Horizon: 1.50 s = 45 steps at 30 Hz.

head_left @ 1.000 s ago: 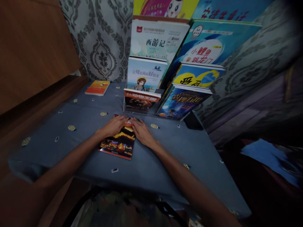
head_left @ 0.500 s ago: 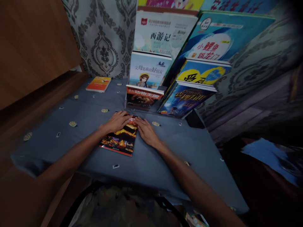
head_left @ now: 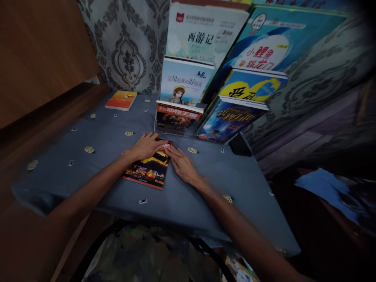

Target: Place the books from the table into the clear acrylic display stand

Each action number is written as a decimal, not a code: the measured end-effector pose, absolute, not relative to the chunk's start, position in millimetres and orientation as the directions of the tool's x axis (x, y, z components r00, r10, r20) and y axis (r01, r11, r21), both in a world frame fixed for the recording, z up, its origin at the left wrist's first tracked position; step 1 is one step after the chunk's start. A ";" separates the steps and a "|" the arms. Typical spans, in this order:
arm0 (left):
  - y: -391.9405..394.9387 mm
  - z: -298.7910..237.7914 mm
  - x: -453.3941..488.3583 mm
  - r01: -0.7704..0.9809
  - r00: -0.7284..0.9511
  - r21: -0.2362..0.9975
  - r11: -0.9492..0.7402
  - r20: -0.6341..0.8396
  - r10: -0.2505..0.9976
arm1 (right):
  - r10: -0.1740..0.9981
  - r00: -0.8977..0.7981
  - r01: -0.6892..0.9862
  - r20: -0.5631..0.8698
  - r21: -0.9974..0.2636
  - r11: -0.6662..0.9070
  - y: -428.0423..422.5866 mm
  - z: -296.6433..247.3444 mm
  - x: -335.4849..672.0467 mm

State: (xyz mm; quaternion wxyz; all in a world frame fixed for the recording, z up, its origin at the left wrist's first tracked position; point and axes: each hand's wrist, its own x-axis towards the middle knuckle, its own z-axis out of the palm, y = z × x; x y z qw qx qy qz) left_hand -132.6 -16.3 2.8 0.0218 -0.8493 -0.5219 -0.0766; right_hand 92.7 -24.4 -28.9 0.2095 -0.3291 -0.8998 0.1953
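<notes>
A dark book [head_left: 149, 176] with gold and orange pictures on its cover lies flat on the cloth-covered table, in front of the book rack. My left hand [head_left: 147, 146] rests palm down over the book's upper left part, fingers stretched out towards the top right corner. At that corner my right hand [head_left: 182, 163] lies along the right edge, its extended fingertips touching the cover close to the left fingers. Neither hand is wrapped round the book. Part of the cover and its title are hidden beneath the fingers.
Behind the hands, a tiered rack holds several upright books, among them a lion-covered book [head_left: 176, 118] and a dark blue book [head_left: 232, 119]. An orange book [head_left: 121, 100] lies at the table's back left. A black flat object [head_left: 240, 145] sits right of the rack.
My left hand has shifted slightly rightward over the book, with its fingers further across the top. The scene sits a little higher in view. The book stays flat on the table.
</notes>
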 end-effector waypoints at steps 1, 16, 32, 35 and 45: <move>-16.5 2.7 -132.4 0.890 0.443 0.040 -0.454 0.156 0.883 | 0.672 -0.698 0.509 0.248 -0.488 0.709 -25.3 -29.2 93.1; -13.4 -4.9 -127.9 0.832 0.535 0.072 -0.549 0.150 0.831 | 0.609 -0.752 0.445 0.252 -0.486 0.752 -59.1 -28.9 103.9; -11.8 -10.3 -129.0 0.821 0.530 0.131 -0.556 0.186 0.827 | 0.533 -0.783 0.393 0.319 -0.410 0.823 -119.2 -17.9 109.0; -12.7 -6.7 -126.8 0.825 0.527 0.128 -0.551 0.178 0.831 | 0.556 -0.760 0.428 0.335 -0.385 0.818 -120.7 -18.1 105.4; -19.1 19.9 -131.0 0.960 0.278 0.019 -0.281 0.094 0.956 | 0.545 -0.737 0.481 0.400 -0.256 0.838 -93.5 -20.7 131.0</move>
